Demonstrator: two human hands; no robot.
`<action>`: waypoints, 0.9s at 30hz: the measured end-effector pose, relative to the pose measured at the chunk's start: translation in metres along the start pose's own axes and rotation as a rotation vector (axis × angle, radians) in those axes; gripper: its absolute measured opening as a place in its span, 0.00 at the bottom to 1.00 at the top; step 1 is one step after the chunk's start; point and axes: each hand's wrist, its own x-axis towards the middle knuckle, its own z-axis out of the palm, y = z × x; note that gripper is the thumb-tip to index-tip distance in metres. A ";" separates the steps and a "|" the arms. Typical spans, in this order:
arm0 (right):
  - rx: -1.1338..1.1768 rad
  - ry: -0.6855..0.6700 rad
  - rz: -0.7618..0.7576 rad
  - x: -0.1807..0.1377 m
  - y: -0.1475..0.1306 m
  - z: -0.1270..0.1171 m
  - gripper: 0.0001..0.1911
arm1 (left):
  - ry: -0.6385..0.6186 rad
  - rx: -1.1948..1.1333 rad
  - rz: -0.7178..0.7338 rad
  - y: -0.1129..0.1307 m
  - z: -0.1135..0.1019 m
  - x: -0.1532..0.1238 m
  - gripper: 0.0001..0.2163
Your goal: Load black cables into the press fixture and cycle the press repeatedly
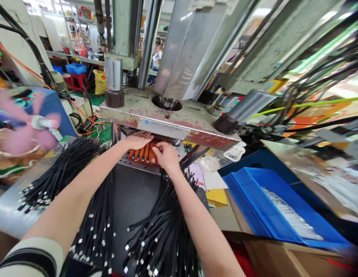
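Note:
Under the press plate lies an orange-brown mould block with several black cable ends set side by side in it. My left hand reaches over the block's back left part, palm down with the fingers stretched out. At the block's right side is my right hand, its fingers curled and the thumb and forefinger close together; what they may pinch is too small to make out. A large bundle of black cables with metal plug ends hangs below my right forearm. More black cables lie under my left forearm.
The thick press plate sits just above both hands, with steel columns beside it. A pink fan spins at the left, near another cable bundle. To the right stands a blue bin holding white cables.

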 end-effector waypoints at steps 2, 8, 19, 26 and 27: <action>-0.086 0.023 0.025 -0.036 0.027 -0.015 0.14 | 0.108 0.008 0.041 -0.007 0.007 -0.038 0.24; -0.526 -0.397 0.412 -0.135 0.097 -0.035 0.22 | 0.085 0.308 -0.491 -0.019 0.038 -0.144 0.19; -0.497 -0.159 0.430 -0.122 0.057 -0.033 0.19 | 0.323 -0.362 -0.114 -0.005 -0.003 -0.146 0.11; -0.334 -0.175 0.436 -0.123 0.071 -0.015 0.15 | 0.227 -0.777 0.082 0.059 -0.035 -0.128 0.08; -0.256 -0.082 0.434 -0.126 0.074 -0.015 0.14 | 0.190 -0.816 0.106 0.066 -0.036 -0.123 0.08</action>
